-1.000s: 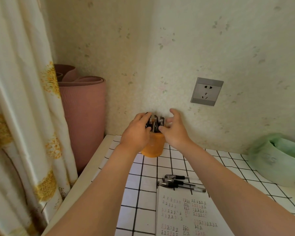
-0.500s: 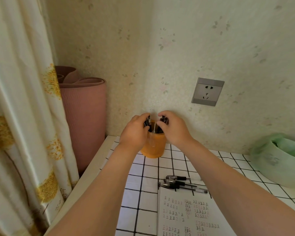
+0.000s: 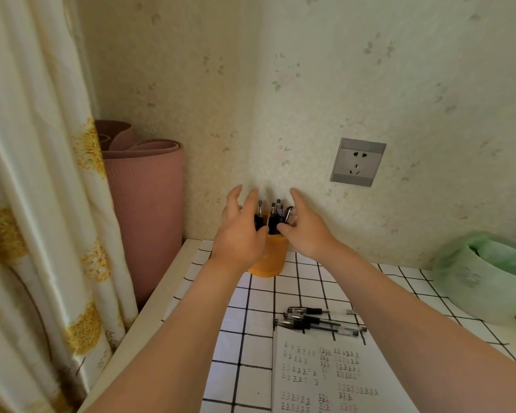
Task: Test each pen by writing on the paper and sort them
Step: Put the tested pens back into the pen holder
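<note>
Orange cup [image 3: 268,257] sits at the back of the tiled table [image 3: 251,368], close to the wall, dead ahead of you and between both hands. Standing pens [image 3: 276,214] stick out of it, long axis near vertical.

Left hand [image 3: 239,234] is on the cup's left: fingers straight and splayed upward, thumb against one pen that stands apart from the bunch. No closed grip that I can see.

Right hand [image 3: 307,231] is on the cup's right: index finger straight up, thumb at the base of the bunch, one finger curled behind it. Can't tell if it actually pinches a pen.

Both hands are about equally near; the right is closer to the main cluster.

My read: draw straight up along the pen axis, then back toward you. Paper [image 3: 325,374] lies near your right forearm, with loose pens [image 3: 316,320] crosswise just beside its far edge. A sideways pull could tip the cup.
</note>
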The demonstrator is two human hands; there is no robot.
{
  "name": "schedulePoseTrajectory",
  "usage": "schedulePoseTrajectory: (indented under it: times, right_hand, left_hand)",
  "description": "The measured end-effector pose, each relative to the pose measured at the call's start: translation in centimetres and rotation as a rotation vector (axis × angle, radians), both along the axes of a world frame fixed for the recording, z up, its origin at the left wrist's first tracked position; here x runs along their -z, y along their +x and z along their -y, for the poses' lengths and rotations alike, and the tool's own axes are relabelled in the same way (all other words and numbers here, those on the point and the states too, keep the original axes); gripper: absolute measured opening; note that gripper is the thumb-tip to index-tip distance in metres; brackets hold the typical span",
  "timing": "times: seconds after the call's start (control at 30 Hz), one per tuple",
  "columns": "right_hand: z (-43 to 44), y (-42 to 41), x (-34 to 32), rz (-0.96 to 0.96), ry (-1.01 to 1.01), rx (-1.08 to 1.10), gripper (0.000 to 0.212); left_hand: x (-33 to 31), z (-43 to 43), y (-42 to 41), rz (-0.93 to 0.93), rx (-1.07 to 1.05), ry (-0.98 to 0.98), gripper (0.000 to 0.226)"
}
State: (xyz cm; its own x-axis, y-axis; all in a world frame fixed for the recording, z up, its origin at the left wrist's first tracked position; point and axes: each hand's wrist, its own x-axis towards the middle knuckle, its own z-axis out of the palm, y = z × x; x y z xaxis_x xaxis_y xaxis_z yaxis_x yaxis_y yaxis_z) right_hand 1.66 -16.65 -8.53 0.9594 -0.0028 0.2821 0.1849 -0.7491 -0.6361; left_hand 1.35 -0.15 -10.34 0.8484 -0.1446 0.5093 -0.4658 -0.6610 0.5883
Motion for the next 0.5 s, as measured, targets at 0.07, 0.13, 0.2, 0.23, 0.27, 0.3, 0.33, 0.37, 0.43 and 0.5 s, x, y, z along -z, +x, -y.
schedulePoseTrajectory:
  times: [0.07, 0.13, 0.2, 0.23, 0.27, 0.3, 0.33, 0.37, 0.43, 0.5]
  right_hand:
    - [0.6, -1.2, -0.4, 0.004, 0.057, 0.003, 0.087]
    - [1.3, -2.7, -0.4, 0.028, 0.068, 0.037, 0.077]
    - [2.1, -4.3, 0.1, 0.039, 0.012, 0.065, 0.056]
    - [2.6, -5.1, 0.4, 0.008, -0.036, 0.053, 0.045]
    - [3.0, -5.9, 0.7, -0.055, -0.091, 0.012, 0.036]
    - [3.4, -6.6, 1.0, -0.146, -0.148, -0.05, 0.031]
    - [3.8, -7.3, 1.2, -0.258, -0.214, -0.114, 0.032]
    - [4.0, -8.0, 1.3, -0.367, -0.287, -0.165, 0.036]
    - [4.3, -9.0, 1.6, -0.515, -0.444, -0.194, 0.052]
    - [4.5, -9.5, 2.2, -0.557, -0.531, -0.182, 0.066]
  left_hand:
    - [-0.2, 0.1, -1.0, 0.097, -0.054, 0.011, 0.064]
    - [-0.3, 0.2, -2.0, 0.256, -0.071, 0.023, 0.047]
    - [-0.5, 0.5, -3.1, 0.334, -0.027, 0.041, 0.026]
    - [-0.6, 0.9, -3.6, 0.307, 0.015, 0.046, 0.019]
    - [-0.6, 1.2, -4.3, 0.239, 0.062, 0.049, 0.016]
    - [-0.5, 1.6, -4.9, 0.145, 0.117, 0.059, 0.013]
    - [-0.4, 2.0, -5.4, 0.044, 0.173, 0.085, 0.011]
    - [-0.2, 2.4, -5.8, -0.046, 0.224, 0.121, 0.009]
    - [0.3, 2.8, -6.1, -0.23, 0.299, 0.221, 0.008]
    - [0.9, 2.9, -6.1, -0.441, 0.349, 0.373, 0.028]
